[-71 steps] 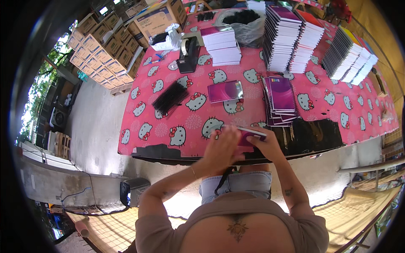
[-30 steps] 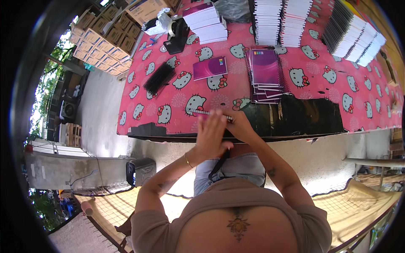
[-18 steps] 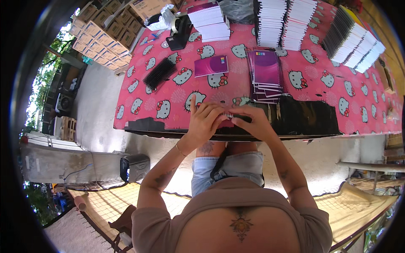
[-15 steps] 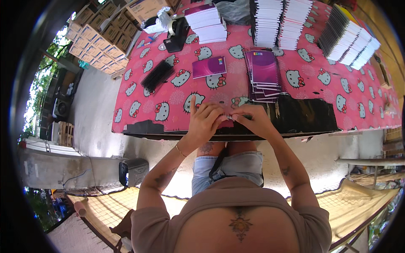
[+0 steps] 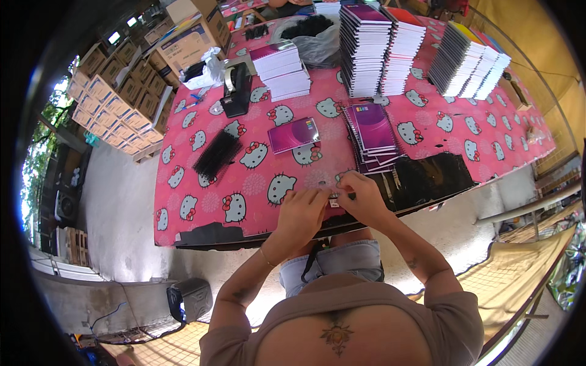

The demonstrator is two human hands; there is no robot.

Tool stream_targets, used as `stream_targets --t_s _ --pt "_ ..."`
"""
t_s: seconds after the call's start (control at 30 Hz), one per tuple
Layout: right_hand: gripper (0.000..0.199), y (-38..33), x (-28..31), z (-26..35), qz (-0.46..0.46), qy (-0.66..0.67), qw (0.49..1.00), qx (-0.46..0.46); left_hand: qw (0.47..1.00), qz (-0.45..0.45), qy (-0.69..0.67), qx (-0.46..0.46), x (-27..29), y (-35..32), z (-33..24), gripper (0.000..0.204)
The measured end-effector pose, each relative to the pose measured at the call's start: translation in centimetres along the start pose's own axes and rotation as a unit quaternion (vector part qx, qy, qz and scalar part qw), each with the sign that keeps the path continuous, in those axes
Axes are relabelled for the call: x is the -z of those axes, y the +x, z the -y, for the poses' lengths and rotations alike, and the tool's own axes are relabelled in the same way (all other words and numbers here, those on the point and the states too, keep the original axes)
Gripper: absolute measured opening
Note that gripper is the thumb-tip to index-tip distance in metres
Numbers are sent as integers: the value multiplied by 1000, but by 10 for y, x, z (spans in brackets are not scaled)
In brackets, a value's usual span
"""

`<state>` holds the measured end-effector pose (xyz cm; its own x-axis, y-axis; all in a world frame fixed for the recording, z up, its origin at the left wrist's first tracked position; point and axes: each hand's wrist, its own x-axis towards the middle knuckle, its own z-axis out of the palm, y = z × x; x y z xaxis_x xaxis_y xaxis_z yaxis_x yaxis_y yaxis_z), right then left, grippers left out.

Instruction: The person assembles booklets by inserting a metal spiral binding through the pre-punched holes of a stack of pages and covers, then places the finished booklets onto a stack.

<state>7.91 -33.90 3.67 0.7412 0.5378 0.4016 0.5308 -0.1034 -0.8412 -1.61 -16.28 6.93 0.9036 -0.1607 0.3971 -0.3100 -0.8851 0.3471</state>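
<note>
Both hands stayed together at the table edge — left hand (image 5: pixel 303 210) and right hand (image 5: pixel 361 198) now pinch a small item (image 5: pixel 334 200).

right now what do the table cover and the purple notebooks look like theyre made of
The table cover looks like thin plastic or oilcloth: smooth pink cartoon-cat print, hanging limp over the edge. The purple notebooks look like paper with glossy card covers; the single notebook shows sheen. Both hands pinch something too small to tell.
</note>
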Motion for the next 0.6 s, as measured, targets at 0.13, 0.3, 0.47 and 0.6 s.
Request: stream_targets --t_s 0.13,0.3,0.47,0.6 --pt "32 9 12 33 49 132 989 -35 985 -31 -151 -80 33 28 10 29" --pt "46 38 65 23 -61 -242 962 114 983 -110 -146 -1 15 80 76 38" --pt "65 73 71 -20 4 -442 889 119 974 -92 185 -97 -53 57 170 41" --pt "86 79 62 12 22 -447 885 126 994 -67 79 -31 -23 57 143 40"
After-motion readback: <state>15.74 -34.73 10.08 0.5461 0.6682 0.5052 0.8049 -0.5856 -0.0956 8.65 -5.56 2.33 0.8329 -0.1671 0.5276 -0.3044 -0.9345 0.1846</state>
